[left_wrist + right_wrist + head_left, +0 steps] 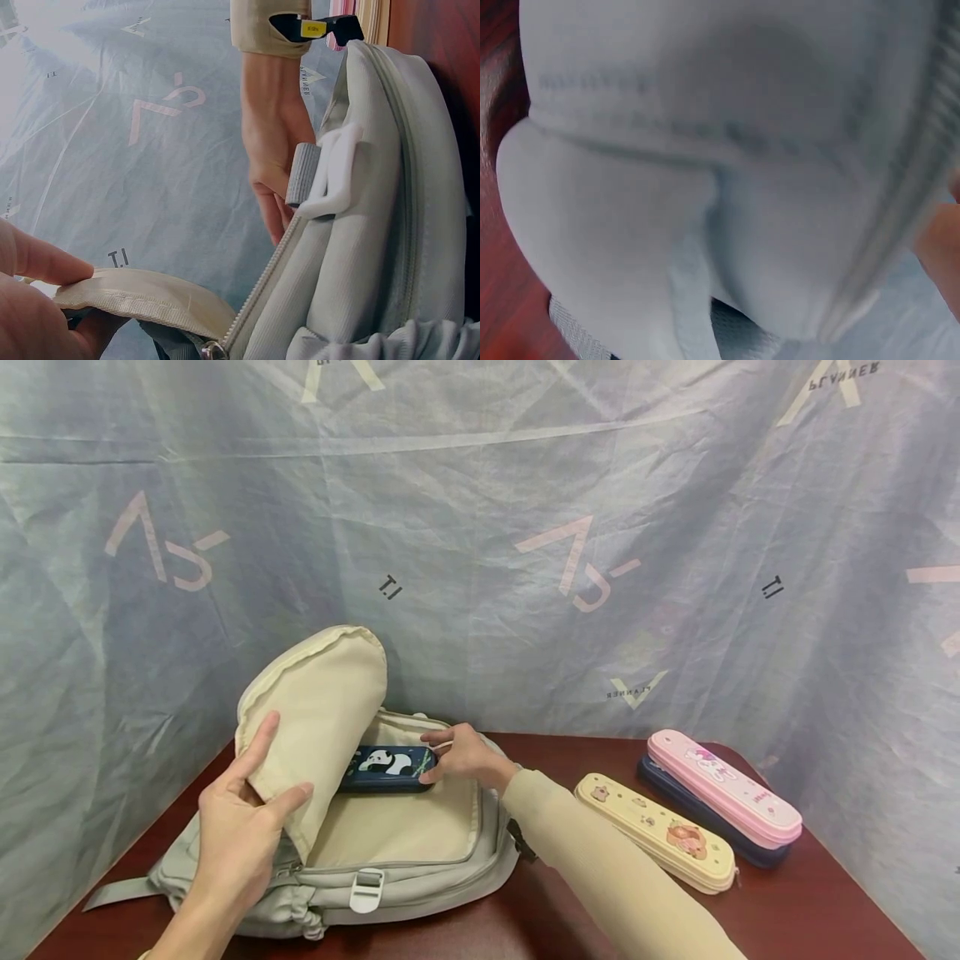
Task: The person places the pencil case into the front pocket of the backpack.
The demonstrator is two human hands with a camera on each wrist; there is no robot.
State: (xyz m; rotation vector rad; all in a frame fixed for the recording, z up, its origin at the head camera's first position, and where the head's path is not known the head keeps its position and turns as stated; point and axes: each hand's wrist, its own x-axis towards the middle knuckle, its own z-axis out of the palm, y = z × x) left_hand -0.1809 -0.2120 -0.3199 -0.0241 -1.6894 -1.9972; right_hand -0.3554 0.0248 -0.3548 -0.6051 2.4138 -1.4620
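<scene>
A grey-green backpack (420, 889) lies on its back with its main compartment unzipped. My left hand (243, 822) pinches the edge of the raised cream-lined flap (318, 718), thumb on the lining side; the left wrist view also shows this pinch. Inside the compartment is a dark blue pencil case (390, 768) with a panda on its lid, its left end hidden behind the flap. My right hand (465, 756) reaches over the bag's right side and grips the case's right end, thumb on the near side, fingers on the far side. In the right wrist view the bag's side (667, 187) covers most of this hand.
To the right, a yellow pencil case (652, 831) lies on the dark red table (555, 906). Beside it a pink pencil case (723, 785) rests on top of a navy one (693, 806). A grey printed cloth (480, 635) hangs behind and along both sides.
</scene>
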